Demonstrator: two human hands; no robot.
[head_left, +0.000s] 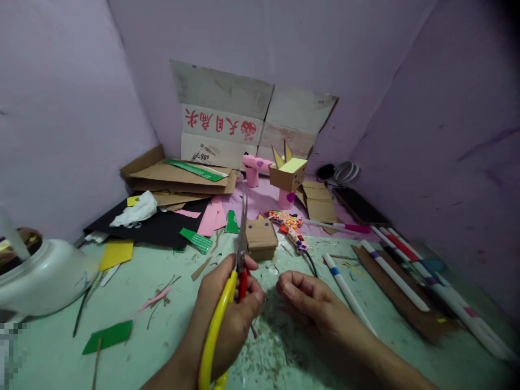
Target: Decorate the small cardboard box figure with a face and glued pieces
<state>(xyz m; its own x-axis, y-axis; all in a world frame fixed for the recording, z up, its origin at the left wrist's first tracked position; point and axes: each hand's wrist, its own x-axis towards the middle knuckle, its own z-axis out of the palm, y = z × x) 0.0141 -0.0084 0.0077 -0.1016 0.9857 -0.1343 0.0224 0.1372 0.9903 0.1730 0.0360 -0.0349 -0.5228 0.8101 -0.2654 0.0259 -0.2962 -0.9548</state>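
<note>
My left hand [238, 319] is closed round a pair of scissors [219, 325] with long yellow handles. Their narrow metal blades point away from me and look nearly together. A bit of red shows between the fingers, close to the pivot. To the right, my right hand [311, 298] is curled with thumb and fingertips pressed together; whether something tiny is pinched there is hidden. Just beyond both hands sits a small brown cardboard box [261, 238] with blue dots. A glue gun with a flower pattern [290, 225] lies behind my right hand, its black cord trailing toward me.
Markers [394, 276] and a brown cardboard strip [374, 265] lie at right. A white pot-like container [52, 276] stands at left. Paper scraps, a green piece [109, 336] and black sheet [162, 230] lie about. Behind are a pink model [252, 173] and folded cardboard [182, 181].
</note>
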